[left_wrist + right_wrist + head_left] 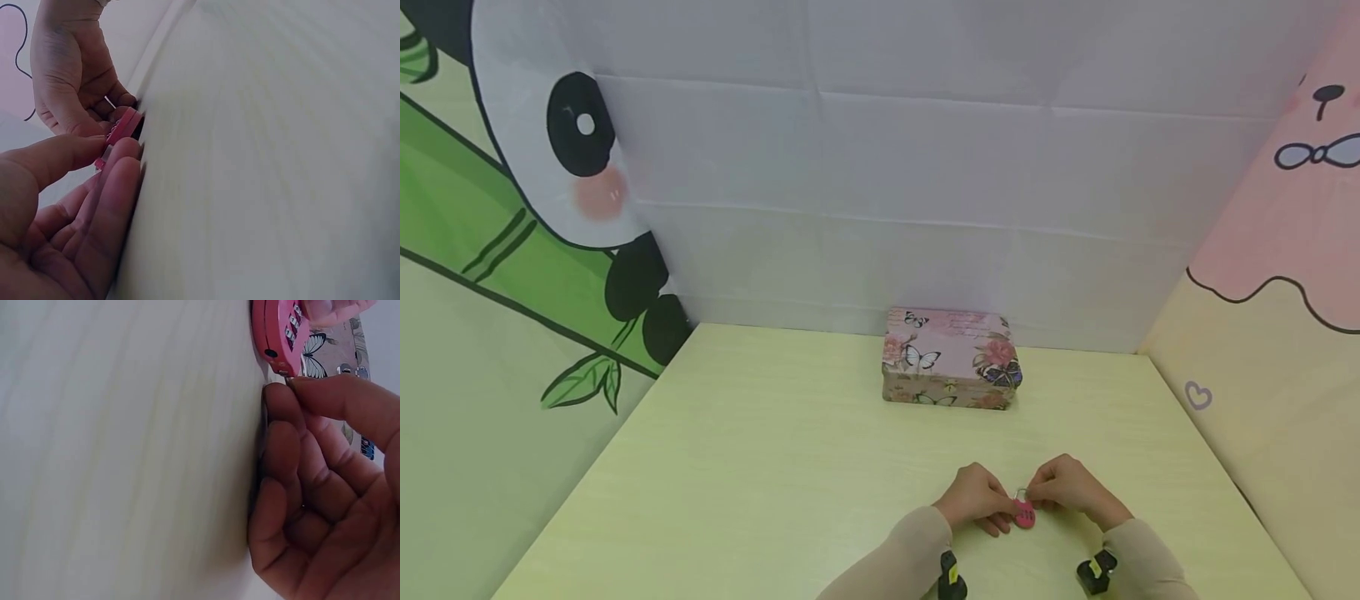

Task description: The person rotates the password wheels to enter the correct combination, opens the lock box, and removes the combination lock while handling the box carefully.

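Observation:
Between both hands is a small pink combination padlock [1024, 514] with number dials and a metal shackle, close to the tabletop. My left hand [976, 497] pinches its body between thumb and fingers. On the other side, my right hand [1071, 490] pinches at the shackle end with thumb and index finger. In the right wrist view the padlock [269, 328] shows its dials, and the remaining fingers of the right hand [331, 487] curl against the table. The left wrist view shows the padlock [127, 124] edge-on, partly covered by fingers.
A pink box [951, 350] with butterfly and flower prints stands closed at the back of the pale wooden table [760, 467]. Behind it hangs a white cloth wall [850, 167]. Printed side panels flank the table left and right.

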`<state>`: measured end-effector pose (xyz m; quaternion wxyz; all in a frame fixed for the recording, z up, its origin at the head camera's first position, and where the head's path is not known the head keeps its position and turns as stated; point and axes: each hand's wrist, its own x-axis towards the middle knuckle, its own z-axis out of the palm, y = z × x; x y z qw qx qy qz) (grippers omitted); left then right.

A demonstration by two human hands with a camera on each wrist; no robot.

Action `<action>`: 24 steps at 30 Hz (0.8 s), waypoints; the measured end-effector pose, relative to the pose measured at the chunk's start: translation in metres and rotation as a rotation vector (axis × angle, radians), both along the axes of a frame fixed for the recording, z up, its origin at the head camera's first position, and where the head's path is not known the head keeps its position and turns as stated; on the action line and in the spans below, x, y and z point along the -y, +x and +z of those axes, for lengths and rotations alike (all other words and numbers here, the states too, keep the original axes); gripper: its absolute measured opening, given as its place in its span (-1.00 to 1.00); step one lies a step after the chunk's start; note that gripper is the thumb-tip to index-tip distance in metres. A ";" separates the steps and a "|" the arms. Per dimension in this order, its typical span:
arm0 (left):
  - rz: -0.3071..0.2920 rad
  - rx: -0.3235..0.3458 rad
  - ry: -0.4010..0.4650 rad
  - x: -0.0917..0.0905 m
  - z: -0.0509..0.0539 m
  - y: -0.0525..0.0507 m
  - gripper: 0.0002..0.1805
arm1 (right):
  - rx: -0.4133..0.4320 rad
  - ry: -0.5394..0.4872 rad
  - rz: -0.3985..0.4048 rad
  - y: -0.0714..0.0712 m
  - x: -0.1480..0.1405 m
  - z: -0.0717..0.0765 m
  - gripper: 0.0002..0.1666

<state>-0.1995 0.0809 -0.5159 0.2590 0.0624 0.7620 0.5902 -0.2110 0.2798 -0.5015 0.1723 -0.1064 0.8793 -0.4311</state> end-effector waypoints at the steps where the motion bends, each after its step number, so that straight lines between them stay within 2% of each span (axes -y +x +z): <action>1: -0.002 0.005 -0.003 0.000 0.001 0.000 -0.81 | 0.001 0.000 0.000 0.000 0.000 0.000 -0.88; 12: -0.037 0.027 -0.025 0.001 0.002 -0.006 -0.79 | 0.009 0.025 -0.030 0.000 0.004 0.005 -0.88; 24: -0.034 0.038 -0.006 0.003 0.001 -0.005 -0.82 | 0.010 0.077 -0.094 0.000 0.010 0.003 -0.87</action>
